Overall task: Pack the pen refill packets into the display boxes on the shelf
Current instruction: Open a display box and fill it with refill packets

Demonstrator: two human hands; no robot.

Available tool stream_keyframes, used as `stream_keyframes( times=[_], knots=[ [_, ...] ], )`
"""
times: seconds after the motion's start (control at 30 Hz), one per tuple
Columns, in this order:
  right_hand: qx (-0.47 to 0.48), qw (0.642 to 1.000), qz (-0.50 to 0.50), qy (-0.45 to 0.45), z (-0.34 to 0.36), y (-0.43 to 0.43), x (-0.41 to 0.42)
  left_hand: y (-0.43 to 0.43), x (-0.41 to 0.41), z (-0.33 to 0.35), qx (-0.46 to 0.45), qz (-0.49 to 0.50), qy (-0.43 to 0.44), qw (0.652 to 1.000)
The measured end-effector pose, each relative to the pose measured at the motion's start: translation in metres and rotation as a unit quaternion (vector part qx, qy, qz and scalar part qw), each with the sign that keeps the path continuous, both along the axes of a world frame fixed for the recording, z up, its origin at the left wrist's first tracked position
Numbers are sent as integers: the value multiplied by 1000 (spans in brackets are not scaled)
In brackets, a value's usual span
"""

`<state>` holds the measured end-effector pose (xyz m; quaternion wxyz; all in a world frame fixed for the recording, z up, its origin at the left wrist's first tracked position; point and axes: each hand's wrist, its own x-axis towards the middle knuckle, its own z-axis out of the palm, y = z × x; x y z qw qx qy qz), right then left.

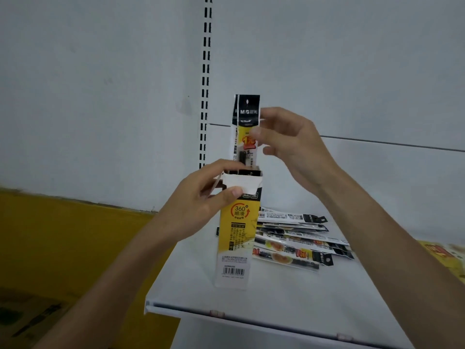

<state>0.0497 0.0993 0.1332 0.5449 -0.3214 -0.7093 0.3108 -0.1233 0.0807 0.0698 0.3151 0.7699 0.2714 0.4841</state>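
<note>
A tall yellow, black and white display box [237, 238] stands upright above the white shelf [276, 293]. My left hand [201, 200] grips its upper part, thumb on the folded white top flap. Refill packets [246, 129] with black headers stick halfway out of the box's open top. My right hand [289, 144] pinches those packets from the right side with its fingertips. A fanned pile of several more refill packets [299, 240] lies flat on the shelf just right of the box.
The shelf's front edge [251, 316] runs across the lower frame. A slotted upright rail [206, 79] runs up the white back panel. A yellow package [442, 255] lies at the far right. Yellow surface and cardboard [50, 273] lie lower left.
</note>
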Motion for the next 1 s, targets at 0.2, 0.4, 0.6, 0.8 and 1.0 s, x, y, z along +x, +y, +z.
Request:
stream_keyframes(
  times=[0.2, 0.4, 0.6, 0.8, 1.0],
  knots=[
    [-14, 984, -51, -173, 0, -4, 5, 0, 3, -2, 1, 8, -13, 1000],
    [47, 976, -59, -205, -3, -11, 0, 1, 2, -4, 23, 56, 1, 998],
    [140, 952, -137, -236, -10, -13, -7, 4, 4, -3, 26, 59, 14, 998],
    [102, 915, -97, -379, -6, -17, -6, 6, 3, -3, 23, 53, 15, 998],
    [95, 949, -81, -289, -14, -19, 1, 3, 7, 0, 32, 72, 27, 997]
  ],
)
